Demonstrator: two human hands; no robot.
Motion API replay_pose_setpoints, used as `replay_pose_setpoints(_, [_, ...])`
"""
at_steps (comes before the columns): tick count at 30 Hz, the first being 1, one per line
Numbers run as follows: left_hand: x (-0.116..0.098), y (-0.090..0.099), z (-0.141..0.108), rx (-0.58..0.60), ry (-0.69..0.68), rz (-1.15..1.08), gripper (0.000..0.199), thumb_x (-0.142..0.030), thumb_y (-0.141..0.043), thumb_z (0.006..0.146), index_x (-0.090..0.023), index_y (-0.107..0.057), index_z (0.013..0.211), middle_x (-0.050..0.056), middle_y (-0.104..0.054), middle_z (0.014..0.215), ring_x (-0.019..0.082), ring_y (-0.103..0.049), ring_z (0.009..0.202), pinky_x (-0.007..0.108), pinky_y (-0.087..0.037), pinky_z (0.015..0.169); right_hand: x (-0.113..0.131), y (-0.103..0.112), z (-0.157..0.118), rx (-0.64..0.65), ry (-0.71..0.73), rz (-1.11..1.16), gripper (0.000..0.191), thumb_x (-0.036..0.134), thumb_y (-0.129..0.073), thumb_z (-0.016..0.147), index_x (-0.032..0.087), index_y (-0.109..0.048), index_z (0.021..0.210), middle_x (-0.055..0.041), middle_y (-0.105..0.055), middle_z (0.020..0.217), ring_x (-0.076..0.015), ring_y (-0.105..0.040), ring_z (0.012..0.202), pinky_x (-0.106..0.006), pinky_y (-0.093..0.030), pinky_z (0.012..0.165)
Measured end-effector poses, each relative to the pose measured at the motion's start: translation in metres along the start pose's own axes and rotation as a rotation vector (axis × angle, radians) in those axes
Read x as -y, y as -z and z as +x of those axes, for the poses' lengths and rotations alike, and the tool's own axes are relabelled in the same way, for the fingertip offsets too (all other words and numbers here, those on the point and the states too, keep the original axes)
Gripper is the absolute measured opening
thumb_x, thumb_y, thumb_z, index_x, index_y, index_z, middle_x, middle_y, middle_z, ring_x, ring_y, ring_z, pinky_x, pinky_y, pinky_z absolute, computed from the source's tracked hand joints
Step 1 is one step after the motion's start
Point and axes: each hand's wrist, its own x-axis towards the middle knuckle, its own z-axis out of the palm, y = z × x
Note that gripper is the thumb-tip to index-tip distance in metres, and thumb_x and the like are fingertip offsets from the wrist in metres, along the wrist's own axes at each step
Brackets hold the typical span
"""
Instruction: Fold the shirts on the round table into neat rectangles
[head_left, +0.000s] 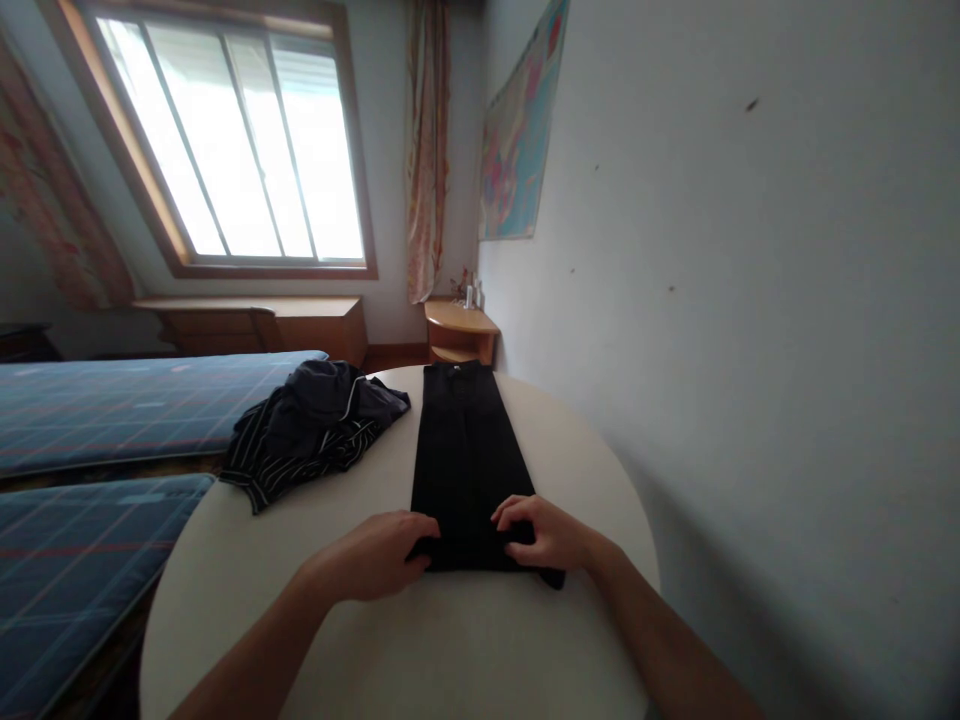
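A black garment (469,450) lies flat as a long strip on the round white table (600,480), running from the far edge toward me. At its near left corner my left hand (382,553) has its fingers curled round the fabric. My right hand (544,532) pinches cloth near the right corner, thumb below and fingers above. A small dark end of fabric sticks out under the right hand. Left of the garment sits a crumpled dark pile of clothes (311,425) with white stripes, apart from both hands.
Two beds with blue plaid mattresses (135,405) stand to the left. A wooden desk (300,310) is under the window, and a corner shelf (461,318) holds small items. A white wall (735,380) with a map (517,140) borders the table's right side.
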Motion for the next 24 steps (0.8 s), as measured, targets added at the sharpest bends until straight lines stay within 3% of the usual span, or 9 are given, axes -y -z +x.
replay_pose_setpoints(3, [0.006, 0.001, 0.002, 0.027, -0.011, -0.054, 0.024, -0.023, -0.051, 0.084, -0.023, -0.069, 0.101, 0.004, -0.074, 0.092, 0.022, -0.068, 0.085, 0.027, -0.043, 0.069, -0.002, 0.001, -0.001, 0.013, -0.065, -0.006, 0.016, 0.024, -0.071, 0.071, 0.018, -0.075, 0.085, -0.0043, -0.069, 0.095, -0.0156, -0.063, 0.079, -0.026, -0.051, 0.073])
replay_pose_setpoints(7, [0.012, 0.003, 0.000, 0.070, -0.041, -0.129, 0.030, -0.021, -0.053, 0.082, -0.025, -0.072, 0.105, 0.003, -0.075, 0.094, 0.021, -0.068, 0.085, 0.026, -0.044, 0.072, -0.001, -0.001, -0.001, 0.174, -0.199, 0.112, 0.023, 0.032, -0.075, 0.071, 0.016, -0.077, 0.087, 0.0020, -0.063, 0.066, -0.0089, -0.052, 0.056, -0.020, -0.039, 0.052])
replay_pose_setpoints(11, [0.016, 0.008, -0.002, 0.181, -0.065, -0.236, 0.029, -0.020, -0.052, 0.079, -0.023, -0.072, 0.100, -0.001, -0.072, 0.082, 0.015, -0.062, 0.069, 0.022, -0.042, 0.062, 0.008, 0.000, 0.000, 0.337, -0.252, 0.267, 0.029, 0.035, -0.078, 0.067, 0.014, -0.076, 0.087, 0.0033, -0.060, 0.063, -0.0075, -0.050, 0.054, -0.018, -0.036, 0.049])
replay_pose_setpoints(13, [0.017, 0.009, -0.002, 0.174, -0.039, -0.281, 0.031, -0.021, -0.052, 0.080, -0.022, -0.071, 0.104, -0.001, -0.070, 0.079, 0.014, -0.060, 0.065, 0.021, -0.041, 0.059, 0.013, 0.005, 0.001, 0.374, -0.242, 0.291, 0.025, 0.034, -0.075, 0.070, 0.014, -0.075, 0.086, 0.0039, -0.060, 0.064, -0.0072, -0.049, 0.055, -0.018, -0.036, 0.050])
replay_pose_setpoints(16, [0.020, 0.008, 0.004, -0.013, 0.045, -0.253, 0.033, -0.026, -0.051, 0.085, -0.021, -0.069, 0.112, 0.000, -0.070, 0.079, 0.015, -0.060, 0.064, 0.023, -0.042, 0.059, 0.019, 0.018, 0.004, 0.310, -0.201, 0.180, 0.021, 0.027, -0.067, 0.077, 0.016, -0.074, 0.093, 0.0033, -0.063, 0.070, -0.0085, -0.050, 0.058, -0.019, -0.038, 0.053])
replay_pose_setpoints(20, [0.030, -0.004, 0.025, -0.383, 0.139, -0.126, 0.031, -0.032, -0.046, 0.095, -0.026, -0.066, 0.118, 0.003, -0.073, 0.094, 0.019, -0.067, 0.078, 0.027, -0.048, 0.074, 0.023, 0.040, 0.019, 0.088, -0.144, -0.146, 0.027, 0.027, -0.057, 0.087, 0.020, -0.073, 0.107, -0.0018, -0.071, 0.083, -0.0155, -0.060, 0.070, -0.026, -0.047, 0.066])
replay_pose_setpoints(24, [0.048, -0.021, 0.052, -0.549, 0.164, -0.062, 0.030, -0.030, -0.040, 0.100, -0.028, -0.062, 0.120, 0.003, -0.073, 0.108, 0.021, -0.069, 0.096, 0.030, -0.049, 0.088, 0.014, 0.051, 0.047, -0.050, -0.105, -0.391, 0.031, 0.024, -0.054, 0.089, 0.022, -0.074, 0.112, -0.0066, -0.076, 0.106, -0.0236, -0.069, 0.095, -0.035, -0.050, 0.088])
